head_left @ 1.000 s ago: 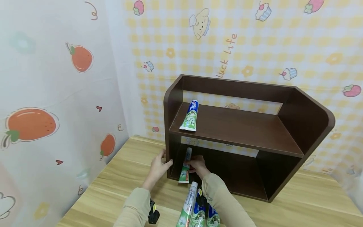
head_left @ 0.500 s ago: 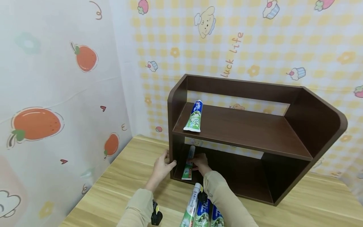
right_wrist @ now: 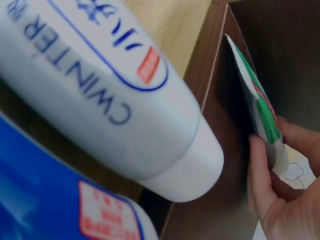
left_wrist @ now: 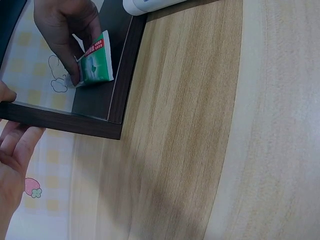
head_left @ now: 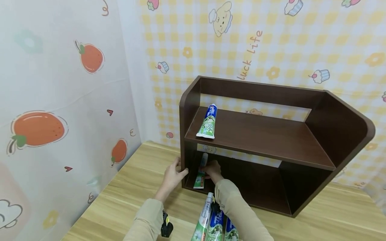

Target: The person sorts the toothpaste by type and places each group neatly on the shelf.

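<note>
In the lower compartment of a dark brown shelf (head_left: pixel 259 132), my right hand (head_left: pixel 213 170) pinches a green and white toothpaste tube (head_left: pixel 199 180) between thumb and fingers. The tube stands close to the left side panel, cap to the back, its flat crimped end (left_wrist: pixel 108 56) near the front edge. In the right wrist view, fingertips (right_wrist: pixel 258 150) press the tube's side. My left hand (head_left: pixel 172 175) grips the shelf's left panel, thumb around its front edge and fingers (left_wrist: pixel 22 145) along the outside. A blue and green toothpaste tube (head_left: pixel 208 122) lies on the upper board at the left.
In front of the shelf, a white and green toothpaste tube (head_left: pixel 203 216) and two blue and green tubes (head_left: pixel 215 226) lie side by side on the wooden table (head_left: pixel 129 177), partly under my right forearm. Patterned cloth walls (head_left: pixel 169 100) stand behind and to the left.
My right hand has moved the tube deeper into the lower compartment; its crimped end went from overhanging the front edge to behind it. My left hand stays on the panel. The head view shifted slightly.
</note>
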A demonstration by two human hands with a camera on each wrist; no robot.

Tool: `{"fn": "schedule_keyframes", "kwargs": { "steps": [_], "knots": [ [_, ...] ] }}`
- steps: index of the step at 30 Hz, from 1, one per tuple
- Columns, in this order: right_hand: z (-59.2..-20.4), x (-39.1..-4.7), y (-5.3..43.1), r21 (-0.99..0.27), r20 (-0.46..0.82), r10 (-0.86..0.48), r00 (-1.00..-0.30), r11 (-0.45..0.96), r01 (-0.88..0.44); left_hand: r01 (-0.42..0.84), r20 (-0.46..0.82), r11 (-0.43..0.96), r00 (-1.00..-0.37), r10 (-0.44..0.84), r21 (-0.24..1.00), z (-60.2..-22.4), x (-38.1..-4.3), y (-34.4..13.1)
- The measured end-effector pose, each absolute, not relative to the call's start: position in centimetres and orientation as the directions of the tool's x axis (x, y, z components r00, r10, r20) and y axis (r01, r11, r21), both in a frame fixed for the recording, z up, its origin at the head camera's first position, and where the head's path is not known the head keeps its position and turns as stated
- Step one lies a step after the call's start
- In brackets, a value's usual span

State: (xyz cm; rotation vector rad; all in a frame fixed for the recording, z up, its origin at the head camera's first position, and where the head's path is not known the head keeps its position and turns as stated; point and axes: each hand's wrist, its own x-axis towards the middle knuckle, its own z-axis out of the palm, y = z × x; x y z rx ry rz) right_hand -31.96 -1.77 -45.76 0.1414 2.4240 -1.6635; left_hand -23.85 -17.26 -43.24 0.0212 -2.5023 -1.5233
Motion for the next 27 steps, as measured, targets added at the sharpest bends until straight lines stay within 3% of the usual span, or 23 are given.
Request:
{"fn": "schedule_keyframes", "kwargs": {
  "steps": [8, 18, 27],
  "knots": [
    [-45.0, -31.5, -1.7, -0.864, -0.237, -0.065, -0.969, 0.47, 0.18, 0.11, 0.181, 0.453, -0.977, -0.115, 0.885, -43.3, -23.9, -17.2],
    [-44.6, -30.7, -1.3, -0.881, -0.261, -0.108, -0.959, 0.432, 0.191, 0.191, 0.266, 0.478, -0.959, -0.094, 0.858, -43.4, -23.5, -17.1],
    [-44.2, -29.9, 0.2, -0.865, -0.252, -0.152, -0.956, 0.478, 0.152, 0.065, 0.155, 0.48, -0.976, -0.152, 0.875, -43.6, -24.2, -17.4]
  ]
}}
